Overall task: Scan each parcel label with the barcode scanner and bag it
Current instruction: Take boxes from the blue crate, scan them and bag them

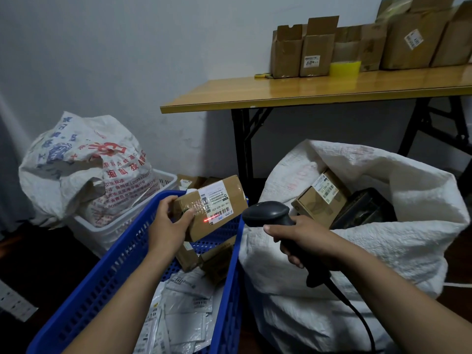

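A: Where is the parcel now?

B: The cardboard parcel (236, 194) is held up over the far end of the blue basket (122, 254). The person's left hand (167, 226) grips it, fingers and thumb curled round its near-left end.

A: And the other hand?

B: The right hand (304, 238) is wrapped round the handle of the barcode scanner (268, 213), with the cord trailing back toward the body. The scanner's head points left at the parcel, and a red line (211, 219) lies across the lower barcode of the label (217, 200).

A: How does the parcel lie?

B: Its long axis runs from near-left to far-right, tilted, with the label face turned up toward the scanner. The scanner sits just to its right, not touching it.

A: So what does bagging depend on?

B: Probably 1 relation: the open white sack (383, 251) lies to the parcel's right, past the basket's right rim and beyond the scanner hand. The right hand is nearer the sack but occupied. The left hand would likely carry the parcel rightward over the rim, far-right end leading. 1 labelled box (321, 198) already shows in the sack's mouth.
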